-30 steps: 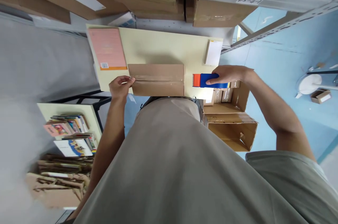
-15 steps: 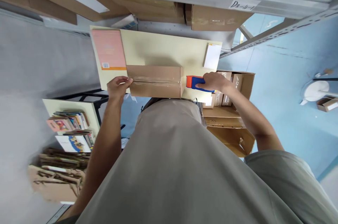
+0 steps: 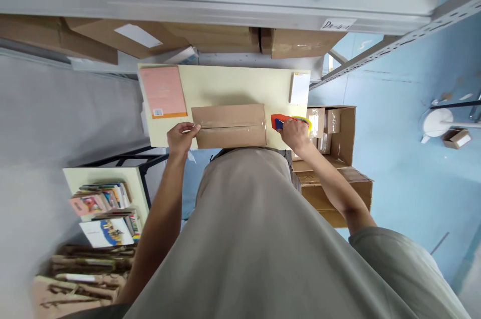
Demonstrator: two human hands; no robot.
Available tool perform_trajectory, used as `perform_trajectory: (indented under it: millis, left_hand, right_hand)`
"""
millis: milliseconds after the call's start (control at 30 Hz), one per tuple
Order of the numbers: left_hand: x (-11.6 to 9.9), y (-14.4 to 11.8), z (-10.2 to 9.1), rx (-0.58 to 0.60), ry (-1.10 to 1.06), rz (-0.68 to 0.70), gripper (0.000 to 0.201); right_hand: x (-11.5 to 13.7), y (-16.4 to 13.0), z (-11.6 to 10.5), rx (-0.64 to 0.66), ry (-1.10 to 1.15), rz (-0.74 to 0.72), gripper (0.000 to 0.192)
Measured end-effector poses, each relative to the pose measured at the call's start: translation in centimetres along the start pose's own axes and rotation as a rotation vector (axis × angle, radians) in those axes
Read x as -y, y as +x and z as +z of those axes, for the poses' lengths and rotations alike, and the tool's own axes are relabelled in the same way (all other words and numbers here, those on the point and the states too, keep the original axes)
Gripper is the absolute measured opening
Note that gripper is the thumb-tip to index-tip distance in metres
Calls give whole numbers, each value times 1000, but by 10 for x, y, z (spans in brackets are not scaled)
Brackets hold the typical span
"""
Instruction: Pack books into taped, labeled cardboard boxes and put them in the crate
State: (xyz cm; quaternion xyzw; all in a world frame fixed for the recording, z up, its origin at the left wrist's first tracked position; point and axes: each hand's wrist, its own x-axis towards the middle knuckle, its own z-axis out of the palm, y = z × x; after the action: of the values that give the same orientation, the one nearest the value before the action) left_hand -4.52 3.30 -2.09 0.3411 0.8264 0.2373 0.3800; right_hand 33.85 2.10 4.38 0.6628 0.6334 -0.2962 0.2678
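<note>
On the pale yellow table (image 3: 240, 83), his left hand (image 3: 182, 136) pinches the taped cardboard box (image 3: 230, 126) while his right hand (image 3: 295, 133) grips a tape dispenser (image 3: 280, 121) just beside it

Right hand (image 3: 295, 134) swung tape dispenser (image 3: 280, 121) in against box (image 3: 230, 125) end.

A pale yellow table (image 3: 233, 81) is occupying the centre. A grey metal shelf (image 3: 225, 6) is running across at 12 o'clock, cardboard boxes (image 3: 225, 38) sitting beneath it. Blue floor (image 3: 406, 169) is extending toward 3 o'clock. A book-laden side table (image 3: 101, 194) is standing at 8 o'clock.
</note>
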Motion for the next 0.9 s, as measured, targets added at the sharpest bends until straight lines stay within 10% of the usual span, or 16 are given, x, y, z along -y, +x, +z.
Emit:
perform_trajectory:
  millis: [300, 900]
  left_hand:
    - [-20, -20, -9, -107, 169, 387, 28]
    - [-202, -85, -21, 135, -129, 1133, 24]
  right_hand:
    - [-5, -42, -19, -106, 75, 251, 49]
    - [108, -96, -164, -509, 78, 130, 51]
